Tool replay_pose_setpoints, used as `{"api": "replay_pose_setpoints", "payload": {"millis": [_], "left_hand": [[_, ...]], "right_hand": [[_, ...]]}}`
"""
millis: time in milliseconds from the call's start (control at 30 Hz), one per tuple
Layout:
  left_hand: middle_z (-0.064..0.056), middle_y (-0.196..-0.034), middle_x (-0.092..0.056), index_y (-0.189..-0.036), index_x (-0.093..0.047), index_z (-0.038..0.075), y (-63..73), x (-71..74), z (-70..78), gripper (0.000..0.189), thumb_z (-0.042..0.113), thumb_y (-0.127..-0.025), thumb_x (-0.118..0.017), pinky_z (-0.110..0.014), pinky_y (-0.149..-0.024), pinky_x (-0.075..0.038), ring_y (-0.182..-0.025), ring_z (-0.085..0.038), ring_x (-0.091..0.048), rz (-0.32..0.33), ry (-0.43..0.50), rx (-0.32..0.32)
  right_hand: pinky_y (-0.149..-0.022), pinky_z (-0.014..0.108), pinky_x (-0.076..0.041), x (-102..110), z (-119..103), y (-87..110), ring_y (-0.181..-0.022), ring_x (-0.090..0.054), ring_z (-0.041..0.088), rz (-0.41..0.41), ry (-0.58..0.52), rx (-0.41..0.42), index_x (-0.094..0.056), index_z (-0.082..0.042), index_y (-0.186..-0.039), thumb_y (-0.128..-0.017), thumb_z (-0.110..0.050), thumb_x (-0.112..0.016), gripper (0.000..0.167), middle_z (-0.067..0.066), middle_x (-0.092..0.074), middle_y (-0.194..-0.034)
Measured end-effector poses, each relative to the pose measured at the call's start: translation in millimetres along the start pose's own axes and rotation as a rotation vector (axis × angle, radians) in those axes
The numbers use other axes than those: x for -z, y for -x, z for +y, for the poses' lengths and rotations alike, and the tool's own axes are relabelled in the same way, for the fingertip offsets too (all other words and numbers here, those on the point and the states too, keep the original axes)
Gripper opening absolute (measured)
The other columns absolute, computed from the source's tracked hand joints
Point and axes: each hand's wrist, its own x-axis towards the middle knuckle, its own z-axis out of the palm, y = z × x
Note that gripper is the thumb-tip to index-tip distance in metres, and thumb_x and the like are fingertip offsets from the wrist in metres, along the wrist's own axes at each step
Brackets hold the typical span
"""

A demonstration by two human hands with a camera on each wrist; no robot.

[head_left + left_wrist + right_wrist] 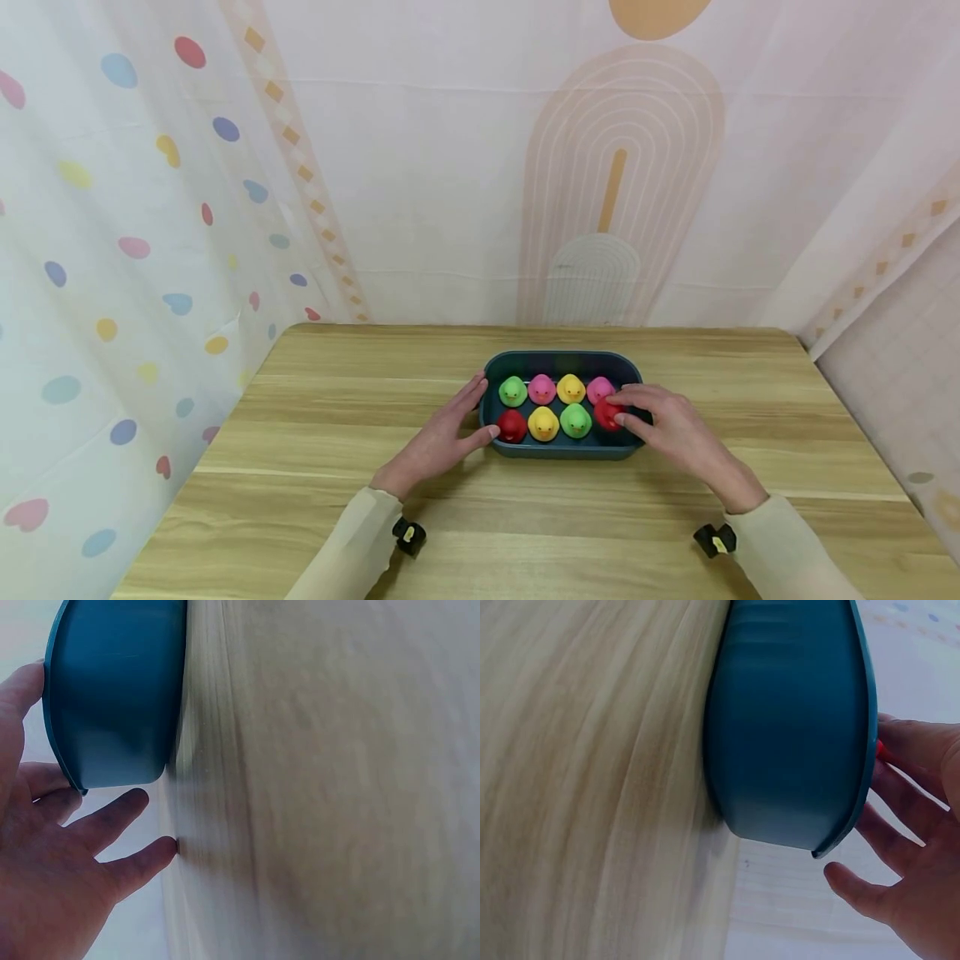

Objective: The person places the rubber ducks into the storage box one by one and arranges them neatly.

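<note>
A dark teal oblong tray [555, 452] stands on the table, with small rubber ducks in two rows inside it. At the front right, my right hand [678, 429] pinches a red duck [606, 414] between thumb and fingers. In the right wrist view only a sliver of that red duck [880, 748] shows past the tray wall [787, 727]. My left hand [442, 433] rests at the tray's left end, fingers straight and spread, thumb over the front rim by another red duck [512, 426]. The left wrist view shows its fingers around the tray's end wall [120, 697].
Beside the held duck sit a green duck [575, 421] and a yellow duck [543, 423]. The back row has a green duck [513, 391], a yellow one [571, 388] and pink ones [542, 389]. The wooden table [360, 400] meets a patterned curtain [420, 192] behind.
</note>
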Motion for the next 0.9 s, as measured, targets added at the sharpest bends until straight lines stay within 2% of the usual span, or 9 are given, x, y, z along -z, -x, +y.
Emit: {"api": "replay_pose_setpoints", "payload": {"millis": [267,533,900], "left_hand": [[0.003,-0.173,-0.010,-0.165,-0.023,0.011,0.2,-0.4,-0.5,0.080,0.046,-0.104,-0.061,-0.051,-0.125,-0.024,-0.158,-0.025,-0.017,-0.002,0.000,-0.002],[0.004,-0.173,-0.010,-0.165,-0.024,0.011,-0.7,-1.2,-1.5,0.080,0.047,-0.104,-0.061,-0.053,-0.124,-0.024,-0.158,-0.026,-0.019,0.002,0.002,0.000],[0.004,-0.173,-0.010,-0.165,-0.024,0.011,0.2,-0.7,-1.0,0.080,0.046,-0.104,-0.061,-0.052,-0.124,-0.025,-0.157,-0.026,-0.019,0.003,0.002,-0.002]], "right_hand": [[-0.100,0.059,-0.052,-3.0,5.4,-1.9,-0.118,-0.065,0.037,-0.031,0.004,-0.008,-0.077,-0.009,-0.120,-0.094,-0.008,-0.076,0.025,0.013,-0.072,-0.123],[-0.098,0.058,-0.053,-5.6,8.0,-3.7,-0.113,-0.067,0.034,-0.045,0.010,-0.001,-0.077,-0.008,-0.116,-0.095,-0.009,-0.075,0.021,0.007,-0.075,-0.116],[-0.100,0.057,-0.053,-8.5,11.9,-8.6,-0.114,-0.067,0.033,-0.083,0.016,-0.008,-0.077,-0.005,-0.115,-0.095,-0.008,-0.075,0.020,0.009,-0.074,-0.117]]}}
